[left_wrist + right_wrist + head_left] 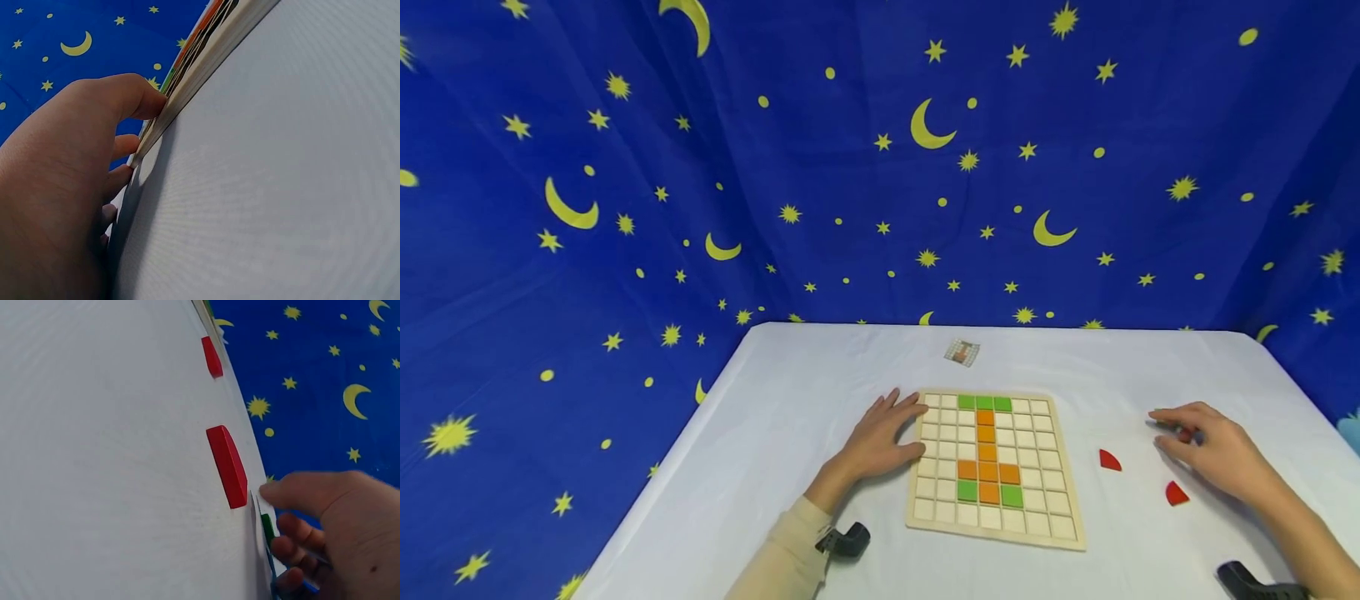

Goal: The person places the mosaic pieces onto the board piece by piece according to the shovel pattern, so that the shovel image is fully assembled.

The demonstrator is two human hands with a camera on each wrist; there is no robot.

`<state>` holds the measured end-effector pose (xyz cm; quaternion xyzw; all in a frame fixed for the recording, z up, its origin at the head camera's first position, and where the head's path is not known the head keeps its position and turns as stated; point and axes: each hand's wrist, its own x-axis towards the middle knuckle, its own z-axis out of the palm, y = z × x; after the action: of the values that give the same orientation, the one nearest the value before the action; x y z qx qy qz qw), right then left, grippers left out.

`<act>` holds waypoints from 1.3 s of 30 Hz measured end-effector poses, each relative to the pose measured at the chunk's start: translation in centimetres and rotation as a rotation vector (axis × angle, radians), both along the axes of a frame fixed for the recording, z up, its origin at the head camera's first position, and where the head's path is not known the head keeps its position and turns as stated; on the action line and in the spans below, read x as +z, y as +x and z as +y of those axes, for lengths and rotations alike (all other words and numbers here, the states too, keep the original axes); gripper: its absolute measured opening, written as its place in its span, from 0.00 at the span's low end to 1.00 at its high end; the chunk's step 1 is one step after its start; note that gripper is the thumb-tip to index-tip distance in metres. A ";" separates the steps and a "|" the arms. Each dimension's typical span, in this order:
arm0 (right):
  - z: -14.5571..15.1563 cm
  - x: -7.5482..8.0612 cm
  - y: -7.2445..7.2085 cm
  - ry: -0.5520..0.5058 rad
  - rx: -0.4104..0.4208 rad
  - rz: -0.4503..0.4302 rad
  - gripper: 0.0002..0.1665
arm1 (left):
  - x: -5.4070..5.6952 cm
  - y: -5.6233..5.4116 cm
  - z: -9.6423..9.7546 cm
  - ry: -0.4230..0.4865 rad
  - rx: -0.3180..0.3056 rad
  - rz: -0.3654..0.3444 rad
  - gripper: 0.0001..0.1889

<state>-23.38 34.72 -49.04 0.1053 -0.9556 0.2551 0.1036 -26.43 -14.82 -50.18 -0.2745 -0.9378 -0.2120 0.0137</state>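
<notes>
My left hand (876, 437) rests at the left edge of a wooden grid board (1070, 525), fingers spread, thumb and fingertips touching its rim. Orange square tiles (987, 452) form a column with a short crossbar on the board; green square tiles (984, 403) sit at the top, and more flank the column near the bottom. Off to the right, my right hand (1221, 450) is low over the table, thumb and fingers apart around small pieces, among them a green piece (267, 528). The fingers partly hide these pieces. Two red quarter-round pieces (1109, 460) lie to its left.
A small card (962, 352) with a printed grid picture lies behind the board. White cloth (842, 358) covers the table. A blue curtain (850, 167) with yellow moons and stars hangs around it. Black wrist straps (847, 542) are on both forearms.
</notes>
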 end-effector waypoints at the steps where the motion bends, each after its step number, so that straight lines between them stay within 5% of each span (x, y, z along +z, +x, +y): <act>1: 0.2 -0.1 -0.1 -0.002 -0.006 0.006 0.22 | 0.0 0.0 0.0 -0.002 0.004 0.000 0.34; 12: 0.5 -0.5 -0.3 -0.006 -0.051 -0.030 0.36 | 0.0 -0.1 0.2 -0.002 0.003 0.005 0.34; 39: 0.1 -0.9 0.0 -0.020 -0.066 0.022 0.20 | 0.1 0.1 0.1 -0.014 0.001 -0.006 0.34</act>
<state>-23.39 34.78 -49.90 0.0758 -0.9547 0.2600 0.1237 -26.36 -14.74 -50.08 -0.2733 -0.9395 -0.2063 0.0091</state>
